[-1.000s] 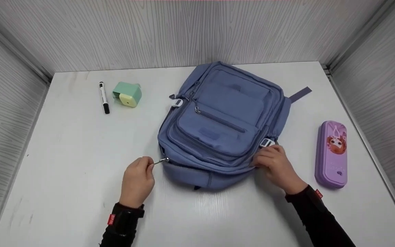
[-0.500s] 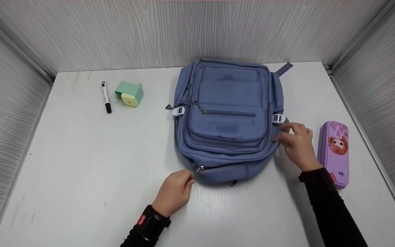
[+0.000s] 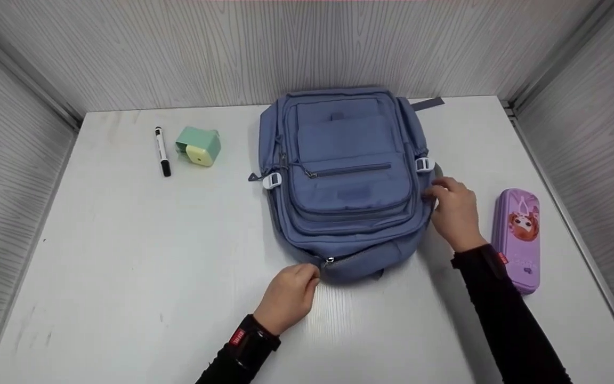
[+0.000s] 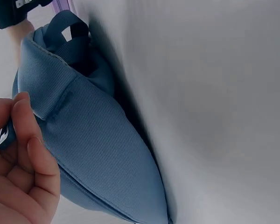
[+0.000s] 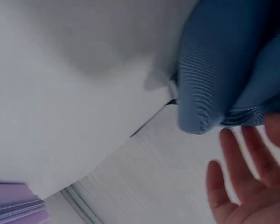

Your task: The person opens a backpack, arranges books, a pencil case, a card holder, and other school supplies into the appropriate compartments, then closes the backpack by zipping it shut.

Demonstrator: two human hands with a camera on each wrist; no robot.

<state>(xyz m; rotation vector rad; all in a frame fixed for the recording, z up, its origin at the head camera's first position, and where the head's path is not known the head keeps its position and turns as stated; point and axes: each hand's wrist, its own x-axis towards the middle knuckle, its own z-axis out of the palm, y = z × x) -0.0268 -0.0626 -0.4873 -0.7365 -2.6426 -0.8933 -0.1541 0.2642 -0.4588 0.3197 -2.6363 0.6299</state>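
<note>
A blue backpack (image 3: 349,144) lies front side up on the white table. At its near edge my left hand (image 3: 288,298) pinches the pull of a zipper, whose metal slider (image 3: 330,260) shows just past the fingertips. In the left wrist view the thumb and forefinger (image 4: 21,107) meet beside the bag's ribbed fabric (image 4: 98,135). My right hand (image 3: 455,210) holds the bag's right side below a white buckle (image 3: 425,165), thumb and forefinger at the fabric. The right wrist view shows the other fingers (image 5: 238,163) spread loosely against the bag's edge.
To the right, close to my right forearm, lies a purple pencil case (image 3: 523,240) with a cartoon picture. A green and yellow pencil sharpener (image 3: 199,146) and a black-and-white marker (image 3: 162,151) sit at the back left. Grey wood-grain panels (image 3: 205,53) border the table.
The backpack has turned counterclockwise, its near edge swinging right and its far end left. My left hand has moved right with the zipper pull; my right hand has gone up and slightly right.
</note>
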